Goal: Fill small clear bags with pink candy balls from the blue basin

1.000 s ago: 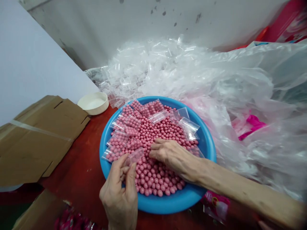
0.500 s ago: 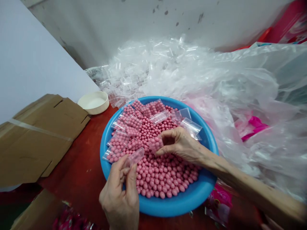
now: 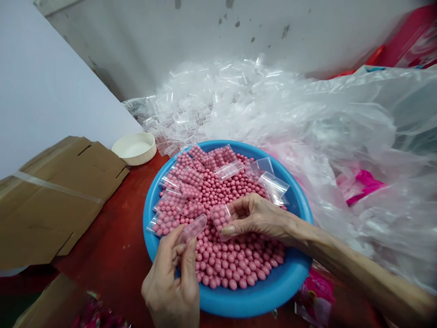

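Observation:
A blue basin holds a heap of small pink balls. Over its front left rim, my left hand pinches a small clear plastic bag, whose mouth gapes in an oval. My right hand reaches in from the right, thumb and fingers closed on another small clear bag. Pink balls show in or through this bag; I cannot tell which. Several clear bags with pink balls lie along the left and back of the heap. Flat clear bags rest at the back right.
Behind the basin is a large pile of clear packets. Crumpled plastic sheeting spreads to the right. A white round dish and a folded cardboard box are at the left, on the red tabletop. A pink packet lies front right.
My right hand's bag has turned flatter toward the camera, and its clear edges now show. My left hand keeps its hold on its bag. The whole view has shifted slightly.

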